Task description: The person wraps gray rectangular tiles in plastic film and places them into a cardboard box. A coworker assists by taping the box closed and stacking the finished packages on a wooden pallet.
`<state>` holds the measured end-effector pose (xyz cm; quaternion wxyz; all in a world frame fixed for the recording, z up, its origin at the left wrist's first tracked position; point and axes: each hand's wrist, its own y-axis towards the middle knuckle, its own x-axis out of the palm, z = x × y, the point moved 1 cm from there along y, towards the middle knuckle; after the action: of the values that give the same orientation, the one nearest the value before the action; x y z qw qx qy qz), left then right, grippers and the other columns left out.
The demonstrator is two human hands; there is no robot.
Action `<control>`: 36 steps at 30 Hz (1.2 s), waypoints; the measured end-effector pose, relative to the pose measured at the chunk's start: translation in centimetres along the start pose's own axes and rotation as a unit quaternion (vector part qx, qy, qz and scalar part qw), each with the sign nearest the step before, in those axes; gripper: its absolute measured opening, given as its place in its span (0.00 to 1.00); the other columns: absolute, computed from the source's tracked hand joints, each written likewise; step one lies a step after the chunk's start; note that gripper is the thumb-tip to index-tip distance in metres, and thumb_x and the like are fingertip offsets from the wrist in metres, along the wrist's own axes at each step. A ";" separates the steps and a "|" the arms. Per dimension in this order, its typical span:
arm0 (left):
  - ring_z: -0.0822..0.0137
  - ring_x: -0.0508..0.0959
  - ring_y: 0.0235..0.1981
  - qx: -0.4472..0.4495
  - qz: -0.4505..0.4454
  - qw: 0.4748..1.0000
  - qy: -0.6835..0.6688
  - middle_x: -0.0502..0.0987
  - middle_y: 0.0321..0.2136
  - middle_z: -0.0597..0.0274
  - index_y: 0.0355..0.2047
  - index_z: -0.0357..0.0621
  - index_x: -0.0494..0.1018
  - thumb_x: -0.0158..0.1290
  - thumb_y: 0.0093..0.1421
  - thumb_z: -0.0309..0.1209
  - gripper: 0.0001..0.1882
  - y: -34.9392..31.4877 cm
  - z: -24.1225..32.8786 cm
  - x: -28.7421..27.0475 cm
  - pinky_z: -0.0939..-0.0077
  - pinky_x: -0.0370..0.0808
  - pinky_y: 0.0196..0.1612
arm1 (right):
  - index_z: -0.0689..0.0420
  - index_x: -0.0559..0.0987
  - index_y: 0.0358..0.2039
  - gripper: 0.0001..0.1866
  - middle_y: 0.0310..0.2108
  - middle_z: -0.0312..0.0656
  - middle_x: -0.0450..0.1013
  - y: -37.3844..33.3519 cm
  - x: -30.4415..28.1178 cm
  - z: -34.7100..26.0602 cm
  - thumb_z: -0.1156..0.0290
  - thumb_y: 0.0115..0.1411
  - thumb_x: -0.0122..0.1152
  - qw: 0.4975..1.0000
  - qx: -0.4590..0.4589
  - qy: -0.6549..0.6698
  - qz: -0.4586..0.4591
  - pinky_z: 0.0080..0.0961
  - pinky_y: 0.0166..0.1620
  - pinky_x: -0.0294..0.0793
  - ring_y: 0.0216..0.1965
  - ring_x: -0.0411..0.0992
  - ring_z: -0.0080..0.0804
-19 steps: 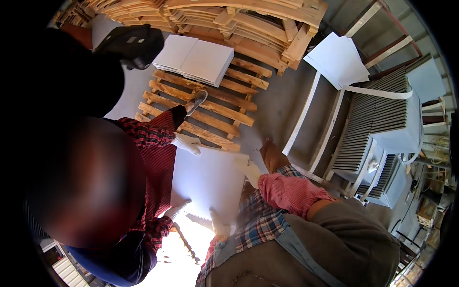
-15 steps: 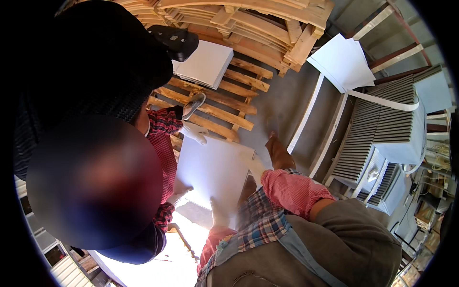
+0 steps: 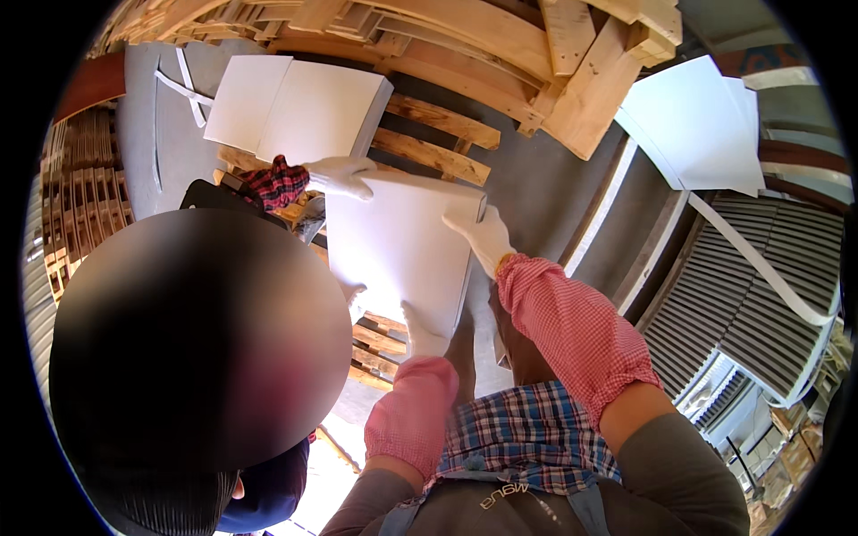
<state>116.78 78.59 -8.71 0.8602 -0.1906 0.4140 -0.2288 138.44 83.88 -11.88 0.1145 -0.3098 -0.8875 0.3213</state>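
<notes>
A thick stack of white sheets (image 3: 393, 241) is held between me and a co-worker, above a wooden pallet. My right hand (image 3: 479, 234), in a white glove, grips the stack's far right corner. Along its near edge is my left hand (image 3: 422, 332), gloved too, thumb up over the top sheet; its fingers are mostly hidden beneath. Opposite me, the co-worker's gloved hand (image 3: 341, 178) lies on the far left corner. The other co-worker hand (image 3: 356, 302) shows only in part at the near left corner, in bright glare.
More white sheet stacks (image 3: 326, 105) lie on the slatted pallet (image 3: 438, 134). Wooden pallets (image 3: 500, 54) are piled behind. At right, white sheets (image 3: 693, 125) lie near grey ribbed stacks (image 3: 742, 277) and strapping. The co-worker's head (image 3: 201, 339) is close on my left.
The held stack has shifted slightly, and my right hand shows more clearly on its corner. My view has turned; the co-worker leans lower, and more sheet stacks show on the pallet.
</notes>
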 end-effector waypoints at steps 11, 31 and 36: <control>0.59 0.71 0.59 -0.188 -0.006 0.891 -0.413 0.70 0.60 0.55 0.67 0.42 0.58 0.52 0.64 0.46 0.36 19.0 0.4 6.6 0.60 0.70 0.59 | 0.64 0.78 0.55 0.31 0.47 0.43 0.80 20.0 -2.3 3.0 0.55 0.59 0.70 0.985 0.083 0.146 -0.036 0.28 0.49 0.75 0.46 0.78 0.30; 0.61 0.76 0.54 -0.240 0.000 0.816 -0.526 0.75 0.56 0.59 0.66 0.43 0.63 0.44 0.69 0.60 0.38 24.9 1.8 8.0 0.62 0.75 0.55 | 0.65 0.78 0.50 0.30 0.41 0.44 0.77 26.2 -3.4 4.9 0.49 0.62 0.61 0.991 0.094 -0.090 -0.042 0.33 0.38 0.83 0.39 0.78 0.34; 0.61 0.77 0.52 -0.247 -0.008 0.821 -0.514 0.76 0.55 0.60 0.66 0.43 0.64 0.41 0.70 0.63 0.39 25.9 1.2 8.8 0.63 0.76 0.54 | 0.65 0.74 0.56 0.35 0.43 0.56 0.77 24.0 -1.5 10.7 0.46 0.62 0.62 0.972 0.015 -0.234 -0.035 0.40 0.38 0.81 0.37 0.80 0.46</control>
<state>128.72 95.19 -26.92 0.8704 -0.4901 -0.0472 0.0052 146.79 92.05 -35.49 -0.0803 -0.1936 -0.8949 0.3939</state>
